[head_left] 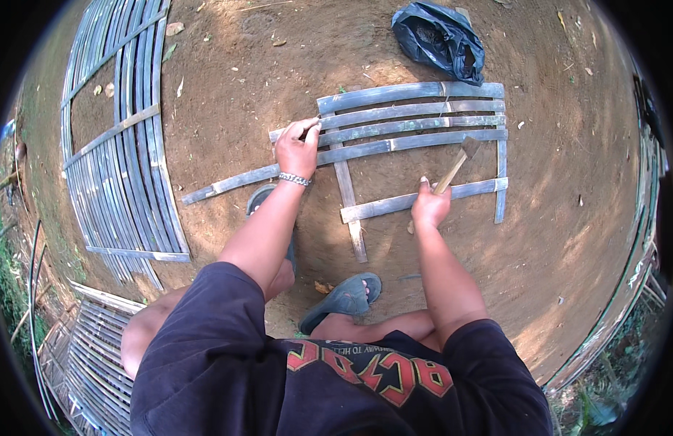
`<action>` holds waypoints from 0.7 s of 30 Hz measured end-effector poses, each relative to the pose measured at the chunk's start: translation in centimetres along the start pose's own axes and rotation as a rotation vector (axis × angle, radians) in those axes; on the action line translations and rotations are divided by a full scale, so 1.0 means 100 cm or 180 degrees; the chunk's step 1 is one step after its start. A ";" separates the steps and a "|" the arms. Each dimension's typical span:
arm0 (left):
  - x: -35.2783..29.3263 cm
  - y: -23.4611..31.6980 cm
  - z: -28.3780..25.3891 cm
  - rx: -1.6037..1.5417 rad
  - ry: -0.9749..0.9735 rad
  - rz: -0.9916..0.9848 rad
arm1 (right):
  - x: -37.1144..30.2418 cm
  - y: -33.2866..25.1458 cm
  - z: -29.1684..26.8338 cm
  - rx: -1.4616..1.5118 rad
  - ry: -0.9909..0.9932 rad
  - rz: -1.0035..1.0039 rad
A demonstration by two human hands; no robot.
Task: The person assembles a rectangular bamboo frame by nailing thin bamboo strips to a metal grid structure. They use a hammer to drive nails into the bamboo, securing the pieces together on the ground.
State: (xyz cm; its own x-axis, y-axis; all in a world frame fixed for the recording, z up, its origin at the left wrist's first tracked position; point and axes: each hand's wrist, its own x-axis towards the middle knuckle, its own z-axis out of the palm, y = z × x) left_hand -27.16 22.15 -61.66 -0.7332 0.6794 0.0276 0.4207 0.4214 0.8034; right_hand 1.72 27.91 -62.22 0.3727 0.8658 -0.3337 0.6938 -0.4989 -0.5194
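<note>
My right hand (430, 208) grips the wooden handle of a hammer (452, 170), its dark head raised over the frame's right half. At the left end of a small bamboo frame (416, 148), the fingers of my left hand (298, 155) are pinched together on or just above the slats. Whatever they hold is too small to make out. Several grey, split slats lie across two upright strips in this frame. One long slat (238, 180) sticks out to the left past the others. A lower slat (423, 199) crosses both uprights near my right hand.
A black plastic bag (442, 40) sits on the dirt behind the frame. To the left lies a larger bamboo slat panel (126, 145), with another slatted bamboo piece (104, 356) nearer me. My sandalled foot (343, 301) is close to the frame's near side. Dry leaves dot the ground.
</note>
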 end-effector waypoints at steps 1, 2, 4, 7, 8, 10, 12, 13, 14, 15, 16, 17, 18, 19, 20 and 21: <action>0.003 -0.010 0.006 -0.0072 0.0094 0.0274 | 0.000 0.001 0.001 0.0019 0.0013 -0.0007; 0.005 -0.008 0.008 -0.0003 0.0145 0.0441 | 0.000 0.002 0.001 -0.0015 0.0013 -0.0023; 0.009 -0.005 0.013 0.0137 0.0241 0.0777 | 0.001 0.002 0.000 -0.0081 0.0019 -0.0046; 0.009 -0.013 0.016 -0.0128 0.0106 0.0457 | -0.001 0.000 0.001 -0.0272 -0.0023 -0.0106; 0.009 -0.015 0.016 -0.0155 0.0068 0.0426 | 0.000 0.001 0.000 -0.0258 -0.0005 -0.0144; 0.008 -0.018 0.018 -0.0187 0.0059 0.0364 | 0.001 0.007 0.002 -0.0223 0.0032 -0.0215; 0.010 -0.017 0.021 -0.0271 -0.0016 0.0363 | 0.005 0.013 0.002 -0.0172 0.0049 -0.0212; 0.010 -0.018 0.022 -0.0239 -0.0013 0.0376 | 0.007 0.016 0.002 -0.0144 0.0065 -0.0204; 0.010 -0.021 0.022 -0.0204 -0.0009 0.0393 | 0.006 0.013 0.001 -0.0159 0.0016 -0.0182; 0.010 -0.022 0.024 -0.0195 -0.0013 0.0415 | 0.003 0.008 -0.001 -0.0179 -0.0006 -0.0159; 0.010 -0.023 0.022 -0.0179 0.0038 0.0459 | 0.000 0.005 -0.001 -0.0199 -0.0024 -0.0131; 0.011 -0.026 0.022 -0.0162 0.0079 0.0554 | -0.001 0.003 -0.001 -0.0210 0.0021 -0.0179; 0.012 -0.027 0.024 -0.0149 0.0115 0.0648 | 0.002 0.006 0.002 -0.0194 0.0085 -0.0204; 0.012 -0.028 0.025 -0.0134 0.0103 0.0697 | 0.005 0.011 0.001 -0.0157 0.0090 -0.0212; 0.011 -0.029 0.025 -0.0096 0.0097 0.0735 | 0.005 0.011 0.001 -0.0122 0.0070 -0.0221; 0.012 -0.029 0.024 -0.0102 0.0063 0.0782 | 0.004 0.010 0.001 -0.0092 0.0070 -0.0197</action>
State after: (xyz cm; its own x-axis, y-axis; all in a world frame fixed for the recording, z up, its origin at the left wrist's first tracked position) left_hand -27.98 23.13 -65.36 -0.6215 0.7470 0.2359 0.5707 0.2255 0.7896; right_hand 2.49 27.74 -62.95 0.3419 0.8957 -0.2842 0.7333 -0.4434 -0.5155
